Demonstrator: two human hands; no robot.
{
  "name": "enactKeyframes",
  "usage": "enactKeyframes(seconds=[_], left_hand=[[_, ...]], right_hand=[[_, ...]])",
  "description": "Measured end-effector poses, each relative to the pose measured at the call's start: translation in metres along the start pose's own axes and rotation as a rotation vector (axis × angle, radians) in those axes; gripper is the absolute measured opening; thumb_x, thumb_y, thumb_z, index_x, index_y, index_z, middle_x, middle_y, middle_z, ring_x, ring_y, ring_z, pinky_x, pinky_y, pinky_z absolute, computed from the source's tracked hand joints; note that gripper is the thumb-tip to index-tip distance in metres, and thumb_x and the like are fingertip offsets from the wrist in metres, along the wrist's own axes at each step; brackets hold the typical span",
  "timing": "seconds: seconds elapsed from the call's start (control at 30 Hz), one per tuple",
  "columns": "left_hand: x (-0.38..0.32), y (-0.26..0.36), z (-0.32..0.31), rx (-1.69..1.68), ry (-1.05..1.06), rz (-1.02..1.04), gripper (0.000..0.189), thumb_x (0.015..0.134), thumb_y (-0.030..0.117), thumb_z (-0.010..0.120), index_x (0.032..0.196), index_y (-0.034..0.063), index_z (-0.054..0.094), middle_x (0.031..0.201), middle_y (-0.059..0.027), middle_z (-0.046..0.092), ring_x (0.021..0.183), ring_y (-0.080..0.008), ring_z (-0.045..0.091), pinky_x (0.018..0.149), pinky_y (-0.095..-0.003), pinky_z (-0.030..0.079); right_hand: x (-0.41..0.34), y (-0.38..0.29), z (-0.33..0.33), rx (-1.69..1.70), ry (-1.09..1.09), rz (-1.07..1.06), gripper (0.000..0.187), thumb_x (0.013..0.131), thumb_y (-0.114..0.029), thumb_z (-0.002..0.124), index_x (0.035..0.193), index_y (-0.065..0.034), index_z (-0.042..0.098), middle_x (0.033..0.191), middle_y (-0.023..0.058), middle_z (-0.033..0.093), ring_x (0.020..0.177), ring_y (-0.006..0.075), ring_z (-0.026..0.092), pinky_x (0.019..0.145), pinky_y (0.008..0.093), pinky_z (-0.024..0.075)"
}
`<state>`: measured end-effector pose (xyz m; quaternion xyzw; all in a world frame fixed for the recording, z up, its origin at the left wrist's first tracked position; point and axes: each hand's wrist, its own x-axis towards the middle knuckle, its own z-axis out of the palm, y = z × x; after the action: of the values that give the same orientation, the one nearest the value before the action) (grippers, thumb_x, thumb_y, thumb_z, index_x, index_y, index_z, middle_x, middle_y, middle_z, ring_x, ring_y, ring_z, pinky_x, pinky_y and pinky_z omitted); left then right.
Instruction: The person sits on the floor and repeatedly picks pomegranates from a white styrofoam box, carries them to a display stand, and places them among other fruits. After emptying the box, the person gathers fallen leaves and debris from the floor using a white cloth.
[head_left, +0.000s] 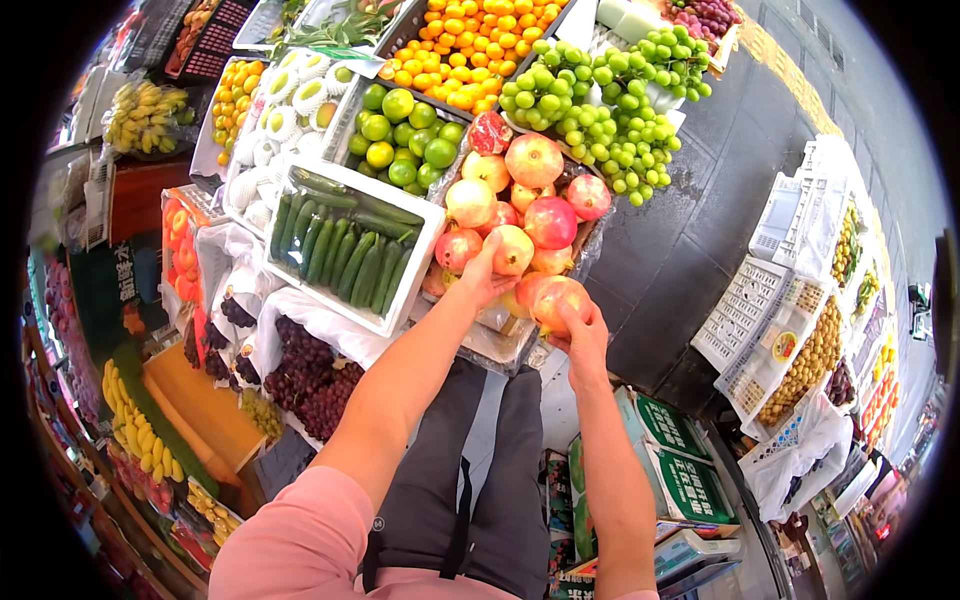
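A heap of pomegranates (550, 223) fills a plastic-lined box before me. My left hand (486, 276) is on a pale yellow-pink pomegranate (514, 250) near the front of the heap, its fingers curled at the fruit's lower left side. With my right hand (583, 330) I hold another pomegranate (556, 301) at the near right corner of the box, my thumb and fingers on its lower right side. A cut pomegranate (490, 133) showing red seeds lies at the far left corner of the heap.
Left of the pomegranates stands a white foam box (385, 324) of cucumbers, with green citrus (405, 139) behind it. Green grapes (600, 105) lie at the far right. Dark grapes (311, 375) sit at near left. Green printed cartons (679, 450) stand low on the right; white crates (750, 307) are farther right.
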<state>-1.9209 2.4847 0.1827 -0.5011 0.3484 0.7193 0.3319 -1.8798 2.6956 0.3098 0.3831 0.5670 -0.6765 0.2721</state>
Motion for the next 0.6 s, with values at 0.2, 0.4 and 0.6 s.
enactKeyframes(seconds=[0.2,0.4,0.6], left_hand=[[0.002,-0.001,-0.013,-0.143,0.075,-0.040,0.094,0.088,0.078,0.059,0.144,0.0036,0.049,0.134,-0.0213,0.060,0.118,-0.0326,0.063,0.103,-0.0447,0.052],[-0.036,-0.023,-0.025,0.033,0.157,-0.041,0.095,0.095,0.068,0.060,0.153,-0.0021,0.032,0.120,-0.0201,0.066,0.106,-0.0291,0.067,0.092,-0.0413,0.054],[-0.080,-0.076,-0.070,0.025,0.189,-0.100,0.050,0.102,0.047,0.059,0.136,0.0103,0.054,0.102,-0.0107,0.072,0.086,-0.0194,0.070,0.076,-0.0354,0.056]], right_hand=[[0.048,-0.018,0.059,-0.099,0.091,-0.102,0.063,0.088,-0.035,0.081,0.134,-0.0019,0.053,0.115,0.0092,0.066,0.084,0.0140,0.068,0.063,0.0256,0.0564],[0.122,-0.034,0.110,-0.331,0.130,-0.239,0.068,0.081,-0.038,0.087,0.127,-0.0003,0.054,0.107,0.0110,0.066,0.074,0.0140,0.066,0.057,0.0277,0.0540],[0.153,-0.043,0.145,-0.733,0.222,-0.319,0.074,0.085,-0.045,0.078,0.135,0.0027,0.052,0.112,0.0225,0.068,0.100,0.0360,0.068,0.086,0.0439,0.0550]])
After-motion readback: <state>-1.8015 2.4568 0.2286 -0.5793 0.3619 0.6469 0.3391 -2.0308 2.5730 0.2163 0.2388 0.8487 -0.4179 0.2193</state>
